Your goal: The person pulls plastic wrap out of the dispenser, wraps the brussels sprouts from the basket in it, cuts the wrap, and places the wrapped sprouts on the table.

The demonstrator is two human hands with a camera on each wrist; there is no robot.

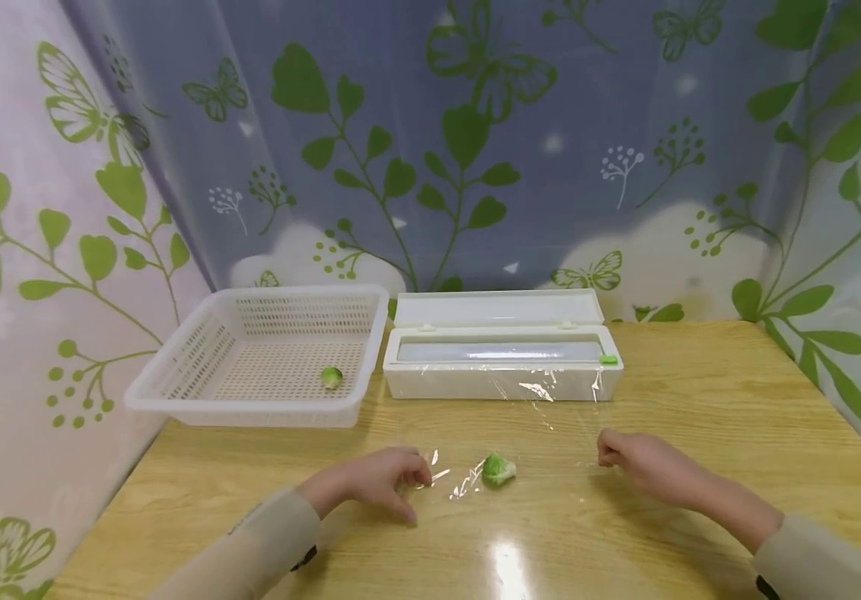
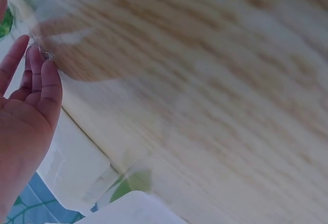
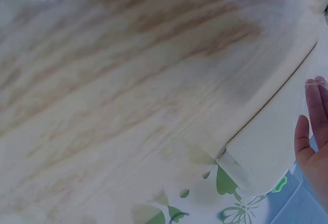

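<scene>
A small green Brussels sprout lies mid-table among the glints of a sheet of clear plastic wrap. This sheet runs from a white wrap dispenser toward both hands. My left hand is left of the sprout, fingertips touching the wrap and thumb held apart below. In the left wrist view, crinkled wrap shows at the fingertips. To the right, my right hand has bent fingers and pinches the sheet's near right corner. A thin line of wrap crosses the right fingertips.
At the back left stands a white plastic basket with another Brussels sprout in it. The dispenser's lid is raised, and a green slider sits at its right end. A patterned curtain borders the wooden table.
</scene>
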